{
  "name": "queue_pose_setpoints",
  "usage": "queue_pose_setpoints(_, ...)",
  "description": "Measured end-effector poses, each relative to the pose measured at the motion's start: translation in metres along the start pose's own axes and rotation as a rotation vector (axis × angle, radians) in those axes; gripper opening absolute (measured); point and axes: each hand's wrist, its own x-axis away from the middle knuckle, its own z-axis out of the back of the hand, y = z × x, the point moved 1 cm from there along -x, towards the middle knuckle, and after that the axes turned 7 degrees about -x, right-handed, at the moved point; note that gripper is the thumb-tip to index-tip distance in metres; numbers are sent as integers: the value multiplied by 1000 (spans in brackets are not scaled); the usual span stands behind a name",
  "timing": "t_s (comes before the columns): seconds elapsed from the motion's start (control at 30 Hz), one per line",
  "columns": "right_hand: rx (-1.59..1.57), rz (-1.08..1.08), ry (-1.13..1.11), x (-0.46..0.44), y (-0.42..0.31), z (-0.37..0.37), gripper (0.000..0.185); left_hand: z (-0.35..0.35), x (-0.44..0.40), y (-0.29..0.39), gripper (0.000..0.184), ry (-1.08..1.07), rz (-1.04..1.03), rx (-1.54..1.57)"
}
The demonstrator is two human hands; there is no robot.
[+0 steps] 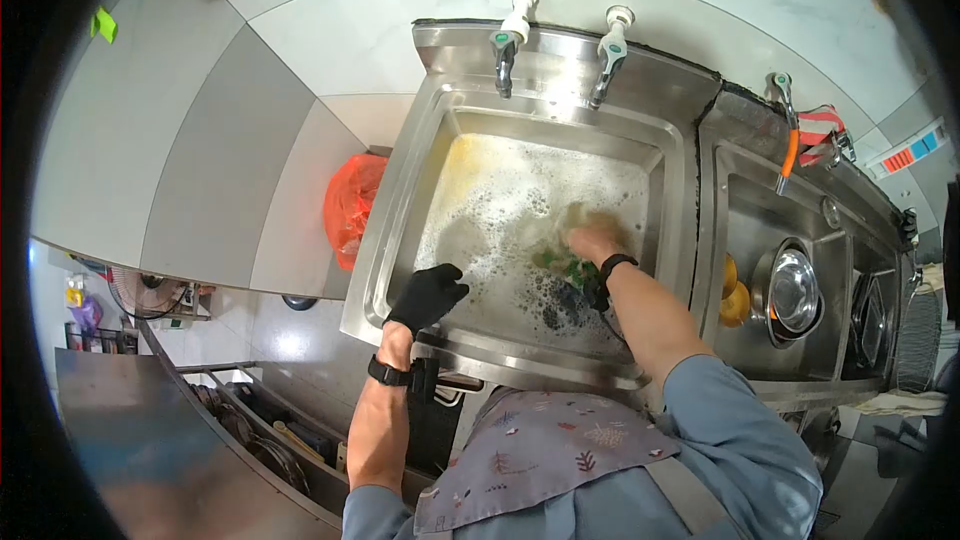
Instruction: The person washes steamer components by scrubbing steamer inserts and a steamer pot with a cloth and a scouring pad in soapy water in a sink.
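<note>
A steel sink basin (400, 230) in front of me holds cloudy, foamy water (500, 170). My left hand (428, 298), in a black glove, is over the front left of the basin with its fingers curled in; I see nothing in it. Bare and smeared by motion, my right hand (592, 242) is at the water on the right side. A brownish blur surrounds its fingers, so what they hold is hidden. Just below that hand, a green leafy-looking thing (568, 266) shows in the foam. Paler round patches lie in the water between the hands.
Two taps (505, 60) stand behind the basin. On the right, another sink holds metal bowls (794, 290) and yellow round items (735, 302), under an orange hose (788, 160). A red plastic bag (352, 210) hangs at the left. An open drawer (270, 430) is lower left.
</note>
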Motion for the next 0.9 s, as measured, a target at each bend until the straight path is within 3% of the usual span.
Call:
queue_pose_setpoints(0.17,-214,97,-4,28,-22,9,57,-1,-7,0,37,-19,5,24)
queue_pose_setpoints(0.23,-235,135,31,22,-35,12,58,-6,-12,-10,38,21,-90,-62)
queue_pose_setpoints(0.27,99,239,-184,-6,-32,-12,53,-5,-10,-10,38,20,-87,-59)
queue_pose_setpoints(0.33,443,342,-397,-13,-39,-22,50,0,-8,-7,39,29,-36,51)
queue_pose_setpoints(0.43,98,46,-140,15,-53,-9,46,3,-7,-2,39,7,71,193)
queue_pose_setpoints(0.5,-539,-80,-300,14,-42,0,51,2,-5,-5,39,0,80,219)
queue_pose_setpoints(0.63,-707,-255,-205,-22,-29,-25,59,-13,-10,-24,39,-2,-8,104)
queue_pose_setpoints(0.73,-821,-382,-141,-56,-1,-61,69,-4,-8,-15,39,-43,34,195)
queue_pose_setpoints(0.9,633,476,-262,-110,55,-112,78,-3,-15,-16,39,-26,40,208)
